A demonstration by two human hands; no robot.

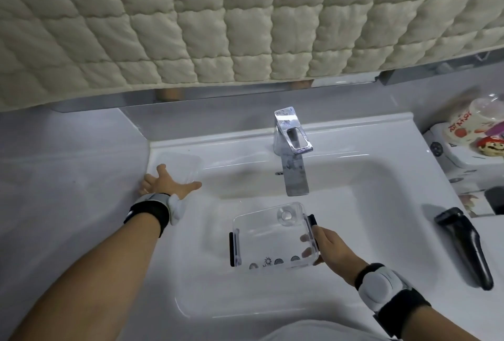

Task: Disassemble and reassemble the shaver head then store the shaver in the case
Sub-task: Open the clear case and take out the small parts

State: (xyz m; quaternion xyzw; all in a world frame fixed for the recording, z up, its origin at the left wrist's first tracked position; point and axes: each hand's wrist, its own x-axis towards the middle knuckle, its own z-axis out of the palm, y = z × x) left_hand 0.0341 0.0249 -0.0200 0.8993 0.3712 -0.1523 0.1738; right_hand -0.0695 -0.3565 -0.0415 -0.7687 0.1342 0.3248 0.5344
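Note:
My right hand (327, 245) grips the right wall of a clear plastic case (261, 231) with black side latches, held over the sink basin. Several small round shaver-head parts (272, 262) lie along the case's near edge. The black shaver body (463, 248) lies on the sink's right rim, head end pointing away from me. My left hand (166, 182) is spread with straight fingers on a clear lid (188, 163) that lies on the sink's back left corner.
A chrome faucet (291, 147) stands behind the white sink (354, 185). A quilted beige cloth (218, 19) hangs above. A printed cup and a small figure (491, 144) sit on a white box at the right.

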